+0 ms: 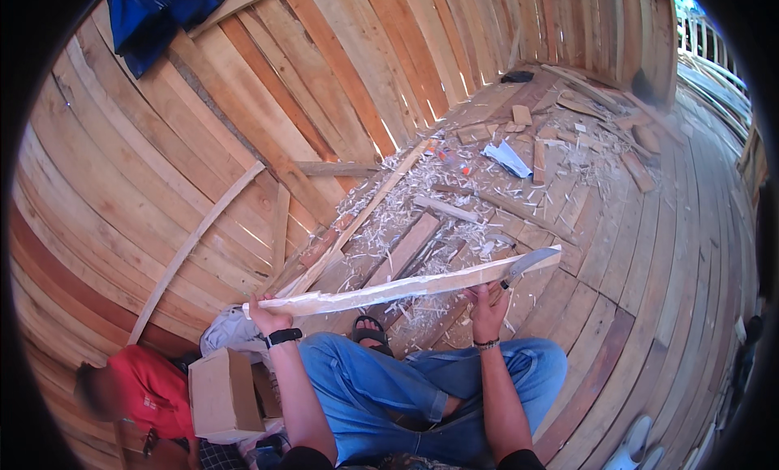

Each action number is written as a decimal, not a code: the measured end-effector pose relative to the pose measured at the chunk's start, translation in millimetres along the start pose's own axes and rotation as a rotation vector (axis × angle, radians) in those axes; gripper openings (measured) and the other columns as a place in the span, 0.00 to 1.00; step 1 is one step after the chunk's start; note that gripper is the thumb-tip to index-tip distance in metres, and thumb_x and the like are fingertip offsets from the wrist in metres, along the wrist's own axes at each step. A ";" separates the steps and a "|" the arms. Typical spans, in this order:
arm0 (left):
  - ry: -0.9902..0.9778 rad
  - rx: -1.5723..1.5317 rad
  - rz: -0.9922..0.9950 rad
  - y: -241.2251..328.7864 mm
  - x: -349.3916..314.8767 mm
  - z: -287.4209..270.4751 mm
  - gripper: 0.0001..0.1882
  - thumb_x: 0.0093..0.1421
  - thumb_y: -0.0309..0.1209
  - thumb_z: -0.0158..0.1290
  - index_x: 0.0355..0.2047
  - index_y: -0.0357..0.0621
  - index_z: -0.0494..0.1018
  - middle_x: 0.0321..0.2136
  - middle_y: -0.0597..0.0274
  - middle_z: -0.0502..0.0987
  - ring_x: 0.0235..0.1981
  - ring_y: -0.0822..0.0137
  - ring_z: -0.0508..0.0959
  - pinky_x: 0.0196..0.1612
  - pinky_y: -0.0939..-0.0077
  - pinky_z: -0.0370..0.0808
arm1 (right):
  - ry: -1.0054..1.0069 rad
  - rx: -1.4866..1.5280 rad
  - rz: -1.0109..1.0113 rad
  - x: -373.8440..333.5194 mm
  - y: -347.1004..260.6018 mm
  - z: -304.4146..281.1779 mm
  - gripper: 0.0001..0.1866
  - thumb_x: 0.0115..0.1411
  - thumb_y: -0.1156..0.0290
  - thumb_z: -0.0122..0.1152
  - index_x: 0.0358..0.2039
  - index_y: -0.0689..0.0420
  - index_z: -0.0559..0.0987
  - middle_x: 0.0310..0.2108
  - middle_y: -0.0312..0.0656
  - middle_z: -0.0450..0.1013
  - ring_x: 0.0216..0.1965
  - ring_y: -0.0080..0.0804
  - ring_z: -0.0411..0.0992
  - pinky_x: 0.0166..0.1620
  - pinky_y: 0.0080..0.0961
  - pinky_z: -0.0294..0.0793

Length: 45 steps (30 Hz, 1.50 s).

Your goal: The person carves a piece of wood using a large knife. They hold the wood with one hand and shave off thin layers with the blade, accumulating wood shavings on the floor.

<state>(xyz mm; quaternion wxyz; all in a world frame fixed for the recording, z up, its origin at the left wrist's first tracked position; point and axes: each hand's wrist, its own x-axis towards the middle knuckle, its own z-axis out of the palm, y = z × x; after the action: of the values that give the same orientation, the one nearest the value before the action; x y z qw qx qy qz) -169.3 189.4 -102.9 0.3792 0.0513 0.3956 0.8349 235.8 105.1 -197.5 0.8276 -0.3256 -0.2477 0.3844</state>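
A long, pale, rough-hewn strip of wood (389, 290) lies across in front of me, above my knees. My left hand (269, 317) is closed round its left end. Near the other end, my right hand (487, 314) grips a knife (531, 261) with a curved grey blade, which overlaps the strip and points up to the right. The right fingers also seem to touch the strip's underside; how much they bear of it is hidden.
Wood shavings (357, 218) and offcuts (641, 171) litter the plank floor along the board wall (389, 56). At my left sit a cardboard box (223, 397) and a person in a red shirt (152, 385). A blue bag (150, 20) hangs at upper left.
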 end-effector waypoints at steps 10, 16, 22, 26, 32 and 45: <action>-0.881 -0.441 0.135 82.1 -114.0 51.6 0.10 0.47 0.35 0.49 0.24 0.45 0.63 0.14 0.69 0.61 0.15 0.76 0.62 0.21 0.83 0.61 | -0.108 0.058 0.254 -4.9 6.8 2.3 0.12 0.64 0.68 0.46 0.44 0.61 0.63 0.41 0.46 0.69 0.35 0.38 0.75 0.35 0.27 0.78; -0.607 -0.331 0.259 95.6 -154.9 88.0 0.10 0.58 0.36 0.51 0.28 0.43 0.66 0.19 0.67 0.65 0.19 0.76 0.65 0.23 0.83 0.64 | -0.075 0.039 0.308 -6.3 15.0 1.2 0.13 0.63 0.67 0.49 0.43 0.62 0.67 0.38 0.44 0.71 0.34 0.34 0.76 0.34 0.26 0.78; -0.866 -0.309 0.183 100.8 -169.5 126.4 0.09 0.57 0.35 0.50 0.31 0.43 0.66 0.17 0.69 0.66 0.18 0.77 0.65 0.24 0.81 0.63 | -0.090 0.033 0.381 -6.6 20.6 -5.5 0.13 0.63 0.66 0.49 0.43 0.62 0.68 0.36 0.41 0.71 0.34 0.34 0.75 0.33 0.26 0.78; -1.319 -0.397 0.243 102.1 -176.6 121.0 0.12 0.50 0.34 0.51 0.29 0.43 0.61 0.13 0.69 0.65 0.14 0.78 0.64 0.22 0.83 0.61 | -0.119 0.005 0.398 -8.1 18.3 1.3 0.14 0.64 0.63 0.47 0.42 0.61 0.67 0.36 0.40 0.70 0.35 0.34 0.75 0.32 0.26 0.78; -1.206 -0.314 0.437 67.5 -181.5 82.2 0.14 0.49 0.38 0.50 0.26 0.43 0.60 0.13 0.67 0.65 0.13 0.75 0.65 0.21 0.80 0.62 | -0.099 -0.413 0.398 -12.1 17.0 4.8 0.14 0.64 0.62 0.47 0.40 0.60 0.67 0.27 0.42 0.71 0.29 0.36 0.76 0.27 0.27 0.75; -0.953 -0.162 0.572 -4.2 -208.9 21.0 0.26 0.55 0.55 0.47 0.24 0.42 0.59 0.11 0.63 0.65 0.10 0.71 0.66 0.18 0.84 0.63 | -0.425 -1.100 0.144 -84.0 1.7 24.4 0.17 0.63 0.59 0.43 0.36 0.62 0.68 0.24 0.61 0.71 0.30 0.61 0.70 0.35 0.50 0.66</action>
<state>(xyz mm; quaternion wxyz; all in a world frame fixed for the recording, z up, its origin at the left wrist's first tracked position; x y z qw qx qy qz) -11.0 63.4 -46.7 0.2770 0.4987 0.0853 0.8169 170.0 47.5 -195.9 0.4416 -0.6383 -0.5482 0.3115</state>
